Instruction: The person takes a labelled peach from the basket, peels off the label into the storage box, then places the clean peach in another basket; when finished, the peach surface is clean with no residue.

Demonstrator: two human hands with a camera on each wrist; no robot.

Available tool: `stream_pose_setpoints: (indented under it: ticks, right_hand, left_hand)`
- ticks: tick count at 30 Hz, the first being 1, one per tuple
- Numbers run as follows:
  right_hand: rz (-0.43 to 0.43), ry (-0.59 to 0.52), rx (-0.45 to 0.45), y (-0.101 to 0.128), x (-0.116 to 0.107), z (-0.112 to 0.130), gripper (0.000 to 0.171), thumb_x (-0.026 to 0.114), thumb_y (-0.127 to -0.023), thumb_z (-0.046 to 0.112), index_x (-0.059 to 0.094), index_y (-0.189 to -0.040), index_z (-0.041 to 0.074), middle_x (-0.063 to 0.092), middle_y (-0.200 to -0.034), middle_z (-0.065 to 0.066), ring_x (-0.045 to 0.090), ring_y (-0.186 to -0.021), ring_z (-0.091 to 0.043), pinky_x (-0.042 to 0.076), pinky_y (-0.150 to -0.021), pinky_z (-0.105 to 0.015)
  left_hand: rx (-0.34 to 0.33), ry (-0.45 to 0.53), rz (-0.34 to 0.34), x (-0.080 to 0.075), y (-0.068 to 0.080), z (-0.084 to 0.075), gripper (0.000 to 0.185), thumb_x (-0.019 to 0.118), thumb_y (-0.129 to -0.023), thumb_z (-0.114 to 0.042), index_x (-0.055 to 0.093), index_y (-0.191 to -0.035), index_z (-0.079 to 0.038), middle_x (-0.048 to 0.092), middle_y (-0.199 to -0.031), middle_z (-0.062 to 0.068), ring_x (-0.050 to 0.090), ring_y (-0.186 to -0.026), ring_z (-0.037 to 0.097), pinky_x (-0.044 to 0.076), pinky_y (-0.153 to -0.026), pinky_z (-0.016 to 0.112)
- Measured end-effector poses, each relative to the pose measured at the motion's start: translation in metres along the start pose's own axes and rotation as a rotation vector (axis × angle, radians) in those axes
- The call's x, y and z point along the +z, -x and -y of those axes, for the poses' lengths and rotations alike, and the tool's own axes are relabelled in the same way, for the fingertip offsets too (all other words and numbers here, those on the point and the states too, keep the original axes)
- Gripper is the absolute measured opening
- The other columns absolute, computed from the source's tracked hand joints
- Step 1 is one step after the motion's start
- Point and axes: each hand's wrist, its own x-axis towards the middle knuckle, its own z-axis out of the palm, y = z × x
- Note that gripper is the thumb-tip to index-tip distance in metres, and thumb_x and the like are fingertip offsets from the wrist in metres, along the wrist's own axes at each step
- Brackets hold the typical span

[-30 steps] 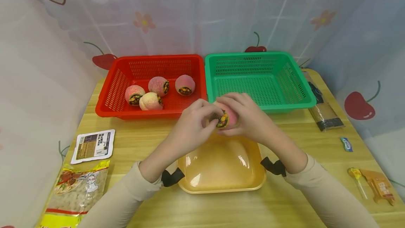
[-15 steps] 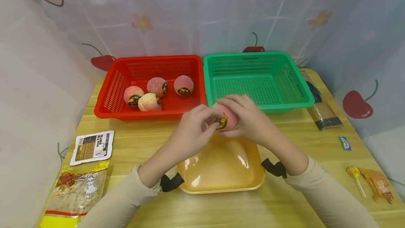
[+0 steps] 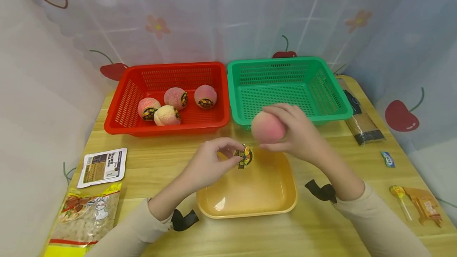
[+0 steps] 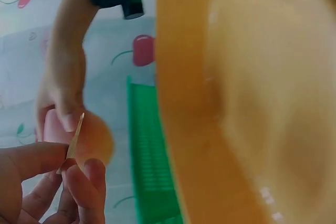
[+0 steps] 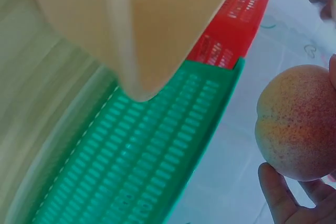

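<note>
A peach [image 3: 268, 127] with no label on its visible side is gripped by my right hand [image 3: 300, 132], close to the front of the green basket [image 3: 290, 90]. My left hand [image 3: 214, 162] pinches a dark sticker [image 3: 246, 157] with a yellow fruit print, above the yellow tray [image 3: 250, 205]. Seen from the left wrist, the sticker [image 4: 76, 136] is edge-on between thumb and finger, and the peach [image 4: 94, 135] is behind it. In the right wrist view, my fingers hold the peach [image 5: 299, 121] from below and the side.
Several peaches with dark stickers lie in the red basket [image 3: 168, 128], left of the green one. A white-edged packet [image 3: 102, 167] and a yellow food bag [image 3: 85, 217] lie at left. A brown packet [image 3: 364, 126], small wrapped sweet [image 3: 387, 159], lollipop [image 3: 400, 199] and orange-brown wrapper [image 3: 425, 205] are at right.
The sticker has come off the peach and stays in the left hand, which has dropped down and left. The right hand has moved right with the peach, turning its plain side into view.
</note>
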Motion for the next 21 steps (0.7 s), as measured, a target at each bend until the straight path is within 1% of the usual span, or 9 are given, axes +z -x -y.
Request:
stream_pose_setpoints:
  ticks: [3, 5, 8, 12, 17, 21]
  right_hand:
    - [-0.010, -0.004, 0.023, 0.005, -0.001, -0.005, 0.084, 0.094, -0.063, 0.036, 0.058, -0.135, 0.012, 0.057, -0.134, -0.013, 0.051, -0.120, -0.035, 0.051, -0.090, -0.057]
    - [-0.011, -0.014, 0.046, 0.009, -0.002, -0.008, 0.084, 0.094, -0.063, 0.035, 0.058, -0.135, 0.013, 0.056, -0.134, -0.012, 0.051, -0.122, -0.035, 0.050, -0.091, -0.059]
    - [-0.008, -0.033, 0.077, 0.014, -0.002, -0.012, 0.083, 0.093, -0.065, 0.035, 0.057, -0.136, 0.015, 0.056, -0.135, -0.011, 0.050, -0.124, -0.033, 0.051, -0.091, -0.059]
    - [-0.015, -0.060, 0.106, 0.021, -0.001, -0.017, 0.082, 0.093, -0.066, 0.034, 0.057, -0.137, 0.016, 0.055, -0.136, -0.009, 0.049, -0.126, -0.031, 0.052, -0.090, -0.059]
    - [-0.036, -0.078, 0.130, 0.029, 0.000, -0.022, 0.083, 0.094, -0.065, 0.032, 0.057, -0.137, 0.013, 0.055, -0.136, -0.010, 0.050, -0.124, -0.032, 0.053, -0.089, -0.060]
    - [-0.037, -0.088, 0.151, 0.033, 0.002, -0.026, 0.084, 0.095, -0.063, 0.029, 0.056, -0.136, 0.012, 0.055, -0.137, -0.010, 0.051, -0.124, -0.032, 0.053, -0.089, -0.060]
  left_hand:
    - [-0.023, -0.016, 0.048, 0.012, -0.003, 0.016, 0.017, 0.073, -0.088, -0.015, 0.073, -0.105, -0.021, 0.072, -0.100, -0.008, 0.063, -0.087, 0.009, 0.053, -0.073, 0.025]
    - [-0.020, -0.037, 0.091, 0.020, -0.005, 0.025, 0.016, 0.073, -0.088, -0.016, 0.074, -0.104, -0.020, 0.072, -0.099, -0.008, 0.063, -0.085, 0.008, 0.052, -0.070, 0.024]
    - [-0.009, -0.093, 0.159, 0.030, -0.008, 0.031, 0.016, 0.072, -0.089, -0.017, 0.074, -0.106, -0.019, 0.072, -0.100, -0.010, 0.062, -0.084, 0.007, 0.051, -0.066, 0.023]
    - [0.010, -0.175, 0.232, 0.040, -0.010, 0.036, 0.017, 0.069, -0.091, -0.016, 0.074, -0.107, -0.017, 0.072, -0.101, -0.009, 0.059, -0.081, 0.004, 0.050, -0.069, 0.021]
    - [0.045, -0.310, 0.272, 0.051, -0.014, 0.042, 0.017, 0.069, -0.090, -0.013, 0.074, -0.106, -0.016, 0.072, -0.095, -0.007, 0.056, -0.072, 0.001, 0.048, -0.068, 0.018]
    - [0.098, -0.427, 0.273, 0.060, -0.017, 0.044, 0.018, 0.069, -0.089, -0.011, 0.075, -0.106, -0.016, 0.074, -0.099, -0.006, 0.065, -0.082, 0.005, 0.052, -0.076, 0.021]
